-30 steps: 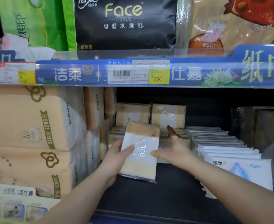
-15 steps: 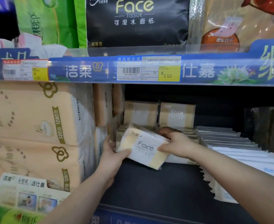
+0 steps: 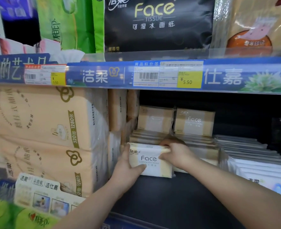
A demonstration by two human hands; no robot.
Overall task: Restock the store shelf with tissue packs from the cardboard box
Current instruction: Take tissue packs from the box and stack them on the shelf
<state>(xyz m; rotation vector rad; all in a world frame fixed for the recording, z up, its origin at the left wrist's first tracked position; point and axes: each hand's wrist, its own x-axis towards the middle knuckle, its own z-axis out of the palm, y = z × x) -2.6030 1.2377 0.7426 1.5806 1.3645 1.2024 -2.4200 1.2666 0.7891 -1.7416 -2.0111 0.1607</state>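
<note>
Both gripping the cream-and-white plastic-wrapped Face tissue pack (image 3: pixel 150 160) label-out: left hand (image 3: pixel 128 169) at 9 o'clock, right hand (image 3: pixel 175 155) at 2, squaring it against the row of stacked cream packs (image 3: pixel 201 146) on the dark shelf board (image 3: pixel 177 200)

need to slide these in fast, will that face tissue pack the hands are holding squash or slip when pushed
The Face tissue pack probably squashes a little: its top edge dents under the right hand. The glossy film wrap looks fairly slippery, so it should slide on the dark shelf. It is likely light; the left hand merely steadies it.
</note>
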